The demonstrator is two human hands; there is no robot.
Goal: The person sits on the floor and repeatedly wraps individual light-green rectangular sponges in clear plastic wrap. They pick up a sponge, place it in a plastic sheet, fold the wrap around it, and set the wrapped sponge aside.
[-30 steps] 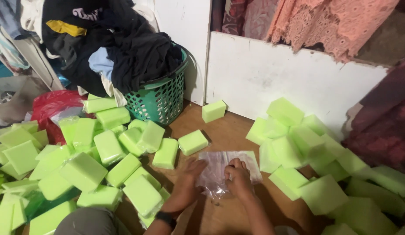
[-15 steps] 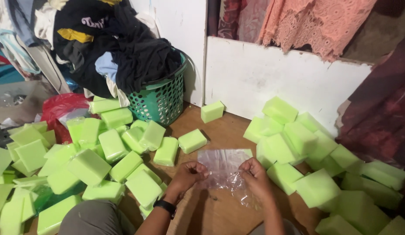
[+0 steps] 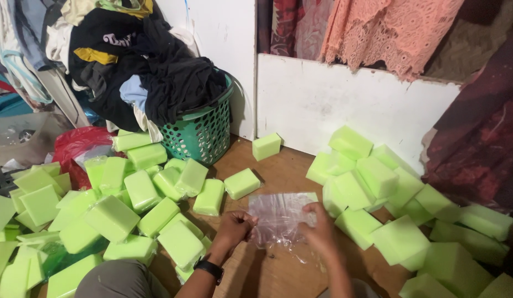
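Note:
My left hand (image 3: 233,225) and my right hand (image 3: 318,229) both grip one clear plastic bag (image 3: 278,218), holding it just above the wooden floor (image 3: 278,165). The left hand pinches the bag's left edge. The right hand is blurred at the bag's right edge. A black watch (image 3: 210,268) is on my left wrist. A pile of bright green foam blocks wrapped in plastic (image 3: 129,204) lies to the left. Another pile of bare green foam blocks (image 3: 389,198) lies to the right.
A green laundry basket (image 3: 204,129) heaped with dark clothes stands at the back left. A red plastic bag (image 3: 74,144) lies beside it. A white board (image 3: 345,105) leans against the back wall, with a single green block (image 3: 266,146) before it. Hanging fabrics fill the right side.
Both hands lifted the clear bag off the floor and pulled it between them. The right hand shifted along the bag's right edge. The camera view drifted slightly.

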